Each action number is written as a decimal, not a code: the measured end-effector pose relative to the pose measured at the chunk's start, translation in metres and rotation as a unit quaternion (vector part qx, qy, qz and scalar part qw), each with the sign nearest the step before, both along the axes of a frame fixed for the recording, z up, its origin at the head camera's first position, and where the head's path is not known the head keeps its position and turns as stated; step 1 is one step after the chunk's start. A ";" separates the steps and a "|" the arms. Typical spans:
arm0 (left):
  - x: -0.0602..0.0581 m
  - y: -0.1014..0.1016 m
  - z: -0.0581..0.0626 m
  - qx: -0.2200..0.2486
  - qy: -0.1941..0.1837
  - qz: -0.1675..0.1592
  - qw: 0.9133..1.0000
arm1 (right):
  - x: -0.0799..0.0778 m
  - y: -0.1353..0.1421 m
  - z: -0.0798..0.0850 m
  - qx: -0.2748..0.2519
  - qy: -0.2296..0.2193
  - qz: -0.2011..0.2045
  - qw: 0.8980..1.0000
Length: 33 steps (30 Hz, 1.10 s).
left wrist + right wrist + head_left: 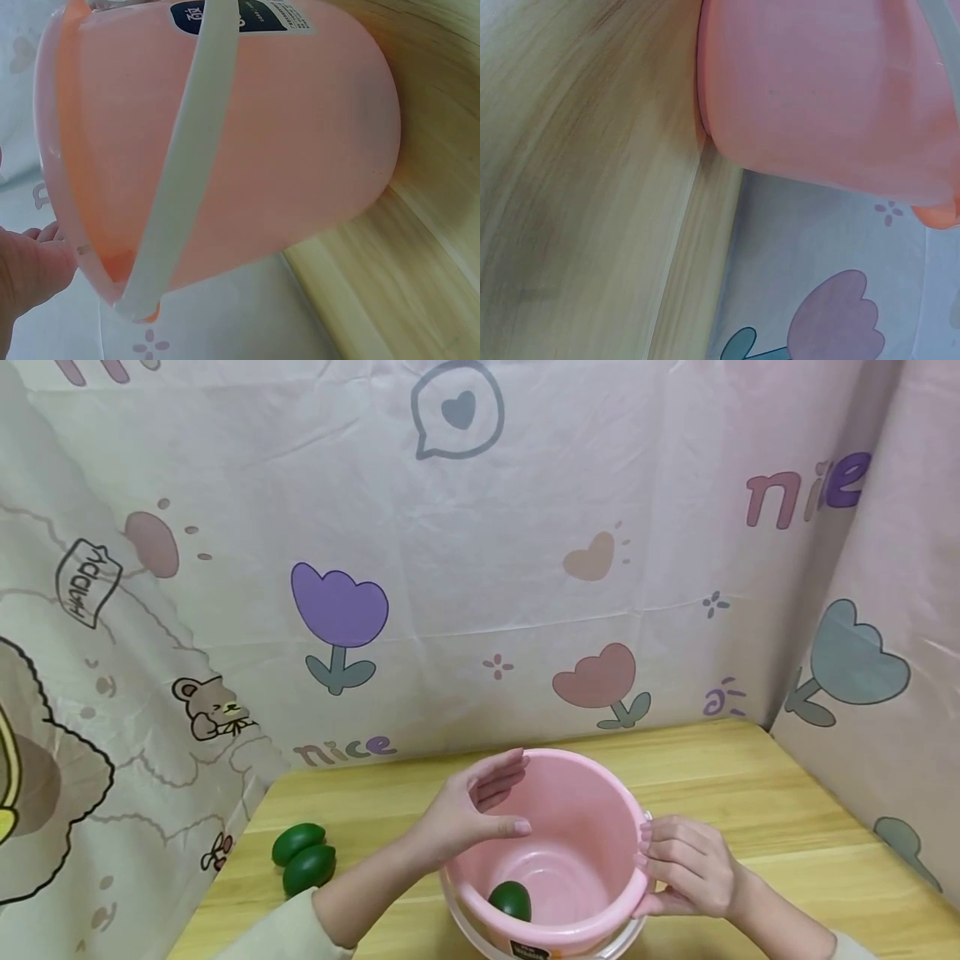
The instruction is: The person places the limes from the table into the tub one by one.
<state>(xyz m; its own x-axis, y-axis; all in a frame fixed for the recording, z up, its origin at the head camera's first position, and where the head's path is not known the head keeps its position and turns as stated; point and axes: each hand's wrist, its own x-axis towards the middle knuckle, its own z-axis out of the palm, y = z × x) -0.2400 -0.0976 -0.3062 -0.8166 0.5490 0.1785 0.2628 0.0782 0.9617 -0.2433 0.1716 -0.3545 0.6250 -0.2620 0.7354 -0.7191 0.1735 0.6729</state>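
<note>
A pink bucket (pixel 570 835) with a white handle (pixel 191 142) stands on the table. One dark green oval fruit (pixel 511 900) lies on its bottom, toward the near left side. My left hand (pixel 472 806) is over the left part of the bucket's mouth, thumb apart from the fingers, holding nothing. At the right side, my right hand (pixel 690 868) grips the rim, fingertips over the edge and thumb lower on the outside. The right wrist view shows the bucket's lower wall but not the hand.
Two more dark green fruits (pixel 303 858) lie side by side on the wooden table (pixel 712 777), left of the bucket and beyond my left forearm. Printed cloth (pixel 480 552) hangs behind the table and along both sides.
</note>
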 end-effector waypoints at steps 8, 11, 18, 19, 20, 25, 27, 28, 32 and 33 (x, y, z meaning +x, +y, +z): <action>0.001 -0.005 -0.001 0.006 -0.011 0.008 1.000 | 0.001 0.000 0.000 0.000 -0.002 0.002 1.000; 0.002 -0.005 -0.001 0.009 -0.008 0.006 1.000 | 0.001 -0.001 0.000 -0.001 -0.002 0.002 1.000; 0.003 -0.008 -0.002 0.005 0.001 0.013 1.000 | 0.002 0.000 0.000 0.000 -0.001 0.002 1.000; 0.004 -0.009 -0.002 0.004 0.000 0.016 1.000 | 0.002 0.000 0.000 0.000 -0.001 0.002 1.000; 0.004 -0.009 -0.002 0.005 -0.001 0.019 1.000 | 0.002 0.000 0.000 0.001 -0.002 0.002 1.000; 0.003 -0.012 -0.002 0.007 0.000 0.035 0.999 | 0.002 0.000 0.001 0.000 -0.002 0.000 1.000; 0.001 -0.014 -0.002 0.009 0.005 0.040 0.999 | 0.002 -0.001 0.001 0.001 -0.003 -0.001 1.000; 0.000 -0.015 -0.002 0.008 0.006 0.042 0.999 | 0.002 -0.001 0.001 0.002 -0.004 0.000 1.000; -0.001 -0.018 -0.003 0.001 0.009 0.049 0.999 | 0.003 0.000 0.002 0.006 -0.006 0.000 1.000; -0.001 -0.018 -0.003 -0.002 0.008 0.050 0.999 | 0.003 0.000 0.002 0.006 -0.006 0.000 1.000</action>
<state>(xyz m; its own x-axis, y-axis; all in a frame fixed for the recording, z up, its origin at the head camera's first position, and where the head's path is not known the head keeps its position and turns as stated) -0.2414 -0.1161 -0.3091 -0.8640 0.4662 0.1903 0.2692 0.1081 0.9570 -0.2407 0.1711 -0.3528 0.6159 -0.2716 0.7395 -0.7269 0.1659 0.6664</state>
